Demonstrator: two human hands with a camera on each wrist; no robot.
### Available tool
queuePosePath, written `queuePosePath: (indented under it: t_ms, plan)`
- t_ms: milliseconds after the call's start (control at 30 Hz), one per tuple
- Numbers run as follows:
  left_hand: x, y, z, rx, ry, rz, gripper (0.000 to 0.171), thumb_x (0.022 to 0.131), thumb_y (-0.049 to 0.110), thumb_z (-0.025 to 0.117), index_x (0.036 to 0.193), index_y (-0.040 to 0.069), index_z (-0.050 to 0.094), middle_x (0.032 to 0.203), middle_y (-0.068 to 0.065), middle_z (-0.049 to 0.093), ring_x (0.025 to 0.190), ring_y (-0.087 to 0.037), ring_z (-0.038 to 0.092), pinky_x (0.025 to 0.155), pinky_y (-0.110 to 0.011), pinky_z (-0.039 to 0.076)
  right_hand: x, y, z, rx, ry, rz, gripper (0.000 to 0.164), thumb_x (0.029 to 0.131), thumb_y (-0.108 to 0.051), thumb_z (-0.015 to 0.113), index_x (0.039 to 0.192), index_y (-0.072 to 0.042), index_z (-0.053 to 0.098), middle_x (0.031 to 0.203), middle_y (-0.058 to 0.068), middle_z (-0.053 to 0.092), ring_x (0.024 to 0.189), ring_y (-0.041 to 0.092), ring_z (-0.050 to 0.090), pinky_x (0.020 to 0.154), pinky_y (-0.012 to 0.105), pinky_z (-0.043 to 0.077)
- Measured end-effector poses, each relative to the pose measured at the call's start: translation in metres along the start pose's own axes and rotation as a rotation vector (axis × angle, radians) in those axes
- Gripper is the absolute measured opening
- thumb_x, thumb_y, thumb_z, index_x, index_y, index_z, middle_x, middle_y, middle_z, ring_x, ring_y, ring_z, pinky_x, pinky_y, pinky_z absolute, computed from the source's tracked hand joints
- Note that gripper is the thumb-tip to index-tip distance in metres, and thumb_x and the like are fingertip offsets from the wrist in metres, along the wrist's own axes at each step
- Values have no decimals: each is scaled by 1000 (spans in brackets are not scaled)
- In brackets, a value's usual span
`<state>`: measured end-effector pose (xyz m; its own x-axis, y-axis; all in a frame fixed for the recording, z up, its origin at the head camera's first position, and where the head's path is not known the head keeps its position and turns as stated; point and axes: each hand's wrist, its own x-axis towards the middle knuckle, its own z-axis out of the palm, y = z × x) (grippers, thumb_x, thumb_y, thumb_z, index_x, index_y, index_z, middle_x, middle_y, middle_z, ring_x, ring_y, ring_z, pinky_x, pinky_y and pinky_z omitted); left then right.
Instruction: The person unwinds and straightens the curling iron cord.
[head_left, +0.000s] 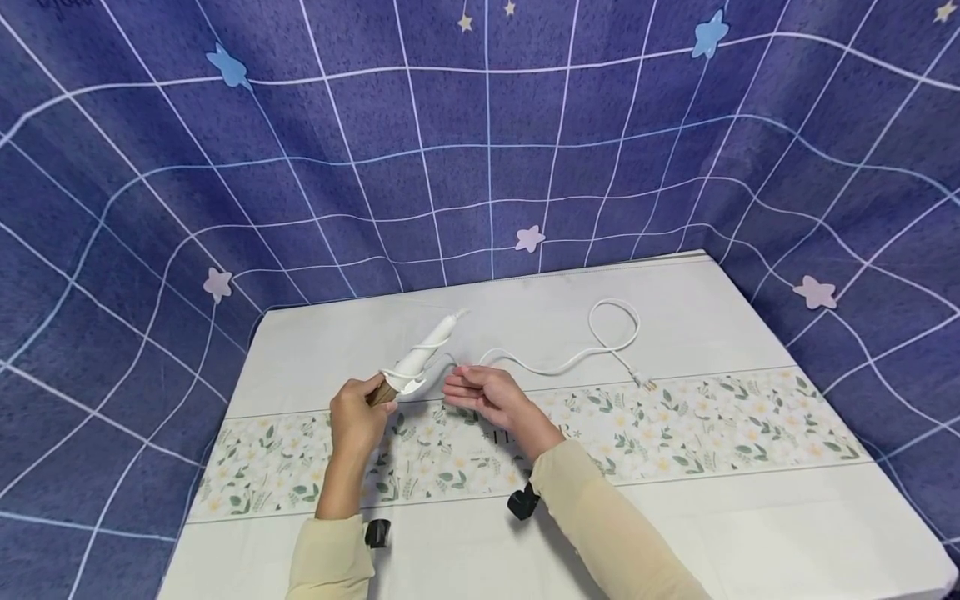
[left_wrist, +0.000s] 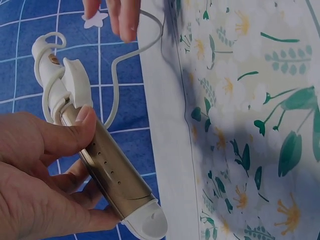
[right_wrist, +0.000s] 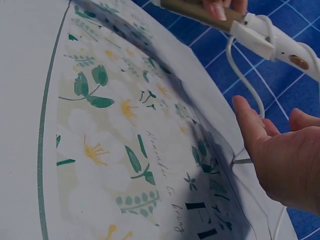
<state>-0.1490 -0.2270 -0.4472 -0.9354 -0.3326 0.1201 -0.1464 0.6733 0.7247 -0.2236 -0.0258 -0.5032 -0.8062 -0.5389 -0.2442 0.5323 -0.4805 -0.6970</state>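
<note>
A white hair iron (head_left: 422, 358) with a gold barrel (left_wrist: 112, 167) is held raised over the left-centre part of the counter (head_left: 450, 550), gripped by the left hand (head_left: 354, 417), whose thumb and fingers are curled round the barrel just below the white handle. Its long axis runs aslant, the barrel end near and left, the handle's tip far and right, several loops of white cord (head_left: 555, 367) wound about the handle. The right hand (head_left: 491, 396) is just to the right of the iron, apart from it, palm turned left and fingers straight; I cannot tell whether they touch the cord passing by them. What seems to matter most is this: the handle slants past the far side of the right fingertips, so the left hand has the barrel while the right is nearer the slack span leaving the coil. Beyond the right hand, the loose cord wanders right across the counter, makes one loop on the far side, and ends in a plug (head_left: 643, 381) by the floral band (head_left: 720, 425).
</note>
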Motion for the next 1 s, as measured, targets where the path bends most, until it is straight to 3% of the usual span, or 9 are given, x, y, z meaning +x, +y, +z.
queuePosePath:
  t_ms: [333,600,667,767,867,933,1000]
  plan:
    - [-3,7,1,-7,4,-1,51,75,-6,76,124,1,63,107,-20,61,99,-37,62,88,-47,50,11,8,4,41,-38,13,48,105,-9,36,146,12,23,145,36,30,135,45,33,109,50,33]
    - [-6,9,2,3,-13,31,50,74,-5,78,122,0,64,104,-20,62,96,-37,63,85,-46,51,21,13,7,152,-95,18,45,105,-11,30,145,9,25,148,33,28,138,44,27,113,54,24]
    - [-7,9,2,14,-15,42,50,73,-4,79,121,-1,65,103,-20,62,95,-36,63,84,-47,51,24,13,8,197,-81,22,39,105,-11,31,139,7,36,142,32,39,135,43,35,112,55,24]
    - [-8,10,2,24,-19,47,48,73,-3,79,119,-1,66,102,-20,63,94,-36,63,84,-47,50,27,11,9,284,-39,19,23,104,-7,34,116,3,51,117,23,61,118,35,54,112,57,23]
    - [-9,9,1,18,-32,53,48,72,-4,80,118,-2,67,101,-20,63,95,-37,63,84,-47,50,28,8,8,365,1,14,18,102,-1,36,97,-2,53,93,12,68,98,25,62,113,55,22]
    - [-9,8,0,9,-59,48,48,73,-5,79,118,-2,66,102,-20,64,95,-36,63,84,-47,51,29,5,6,395,7,1,19,101,3,34,97,-1,52,90,11,67,101,26,62,114,54,20]
    - [-10,7,-2,2,-94,37,48,74,-5,78,120,-1,66,103,-18,64,96,-35,62,85,-47,51,29,1,4,426,19,-9,20,100,6,33,106,2,51,97,14,65,115,29,57,115,51,21]
